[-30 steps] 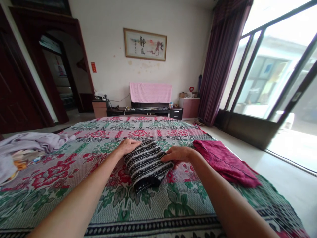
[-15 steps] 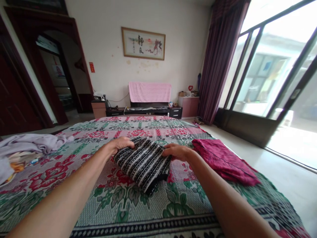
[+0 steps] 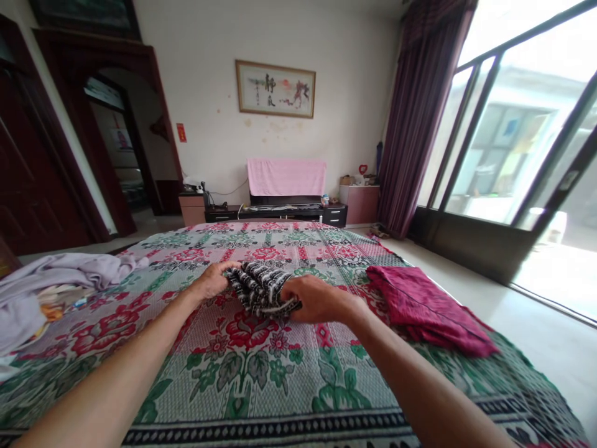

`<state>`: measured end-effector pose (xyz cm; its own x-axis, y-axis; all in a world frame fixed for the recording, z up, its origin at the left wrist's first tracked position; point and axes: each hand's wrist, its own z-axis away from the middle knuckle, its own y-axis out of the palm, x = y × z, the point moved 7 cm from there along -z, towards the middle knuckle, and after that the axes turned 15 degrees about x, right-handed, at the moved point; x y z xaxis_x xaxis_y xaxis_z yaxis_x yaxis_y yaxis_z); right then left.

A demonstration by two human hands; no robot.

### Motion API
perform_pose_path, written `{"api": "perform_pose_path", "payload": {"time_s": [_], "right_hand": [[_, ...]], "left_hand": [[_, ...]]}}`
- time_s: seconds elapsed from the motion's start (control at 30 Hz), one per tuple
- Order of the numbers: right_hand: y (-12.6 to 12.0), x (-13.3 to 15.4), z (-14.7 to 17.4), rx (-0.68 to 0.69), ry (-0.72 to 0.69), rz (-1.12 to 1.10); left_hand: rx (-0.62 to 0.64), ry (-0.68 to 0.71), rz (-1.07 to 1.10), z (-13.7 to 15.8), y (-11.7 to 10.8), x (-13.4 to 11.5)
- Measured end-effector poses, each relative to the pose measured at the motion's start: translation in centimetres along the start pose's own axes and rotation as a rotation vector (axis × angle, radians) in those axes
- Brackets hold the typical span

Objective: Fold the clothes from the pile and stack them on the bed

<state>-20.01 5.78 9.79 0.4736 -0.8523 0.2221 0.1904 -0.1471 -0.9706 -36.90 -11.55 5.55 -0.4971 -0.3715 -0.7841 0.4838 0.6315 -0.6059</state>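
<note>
A black-and-white striped knit garment is bunched up over the middle of the flowered bedspread. My left hand is closed on its left end, thumb and fingers pinching the fabric. At the right end, my right hand grips the knit with curled fingers, its back turned up. Parts of both hands' fingertips are hidden by the cloth. The garment's exact kind cannot be told while it is crumpled. To the right of my right hand lies a folded crimson garment, apart from it.
A heap of pale lilac clothes lies at the bed's left side. Beyond the bed's far edge stands a low dark TV cabinet under a pink cloth. A purple curtain and glass doors are on the right.
The striped garment has gone from spread flat to folded up and bunched. My right hand has moved left and turned over, bringing its end inward. The view has shifted slightly.
</note>
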Motion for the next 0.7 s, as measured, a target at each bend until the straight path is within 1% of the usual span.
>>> {"api": "perform_pose_path", "payload": {"time_s": [0.07,0.17,0.23,0.3,0.33,0.37,0.43,0.47,0.5,0.53,0.57,0.6,0.67,0.7], "right_hand": [[1.4,1.0,-0.6,0.105,-0.031,0.012],[2.3,1.6,-0.8,0.197,-0.048,-0.006],[2.4,1.8,-0.6,0.257,-0.07,-0.066],[2.2,1.6,-0.2,0.292,-0.085,-0.17],[1.8,1.3,-0.1,0.272,-0.083,-0.221],[1.2,0.8,-0.1,0.219,-0.072,-0.262],[-0.1,-0.8,-0.2,0.03,-0.006,-0.291],[-0.6,-1.8,-0.2,-0.079,0.042,-0.275],[-1.0,-2.7,-0.2,-0.174,0.091,-0.247],[-1.1,-3.5,-0.2,-0.239,0.137,-0.216],[-0.9,-4.2,-0.4,-0.271,0.175,-0.192],[-0.6,-4.8,-0.6,-0.276,0.2,-0.174],[0.3,-5.7,-0.9,-0.248,0.226,-0.16],[0.7,-6.0,-1.0,-0.236,0.24,-0.159]], "left_hand": [[0.083,-0.028,-0.049,0.9,0.4,1.1],[0.157,-0.031,-0.119,2.0,0.8,1.3],[0.176,-0.067,-0.109,2.5,0.9,1.3],[0.152,-0.169,-0.036,2.9,0.6,1.9],[0.113,-0.228,0.013,3.2,0.2,2.1],[0.063,-0.28,0.06,3.5,-0.2,2.3],[-0.028,-0.343,0.121,4.0,-1.0,2.3],[-0.049,-0.36,0.123,4.1,-1.3,2.1],[-0.046,-0.37,0.103,4.1,-1.3,1.9],[-0.02,-0.372,0.064,4.0,-1.3,1.6],[0.02,-0.365,0.013,3.9,-1.0,1.3],[0.061,-0.356,-0.041,3.7,-0.8,1.1],[0.115,-0.338,-0.141,3.2,-0.2,0.8],[0.116,-0.339,-0.186,3.1,0.0,0.7]]}}
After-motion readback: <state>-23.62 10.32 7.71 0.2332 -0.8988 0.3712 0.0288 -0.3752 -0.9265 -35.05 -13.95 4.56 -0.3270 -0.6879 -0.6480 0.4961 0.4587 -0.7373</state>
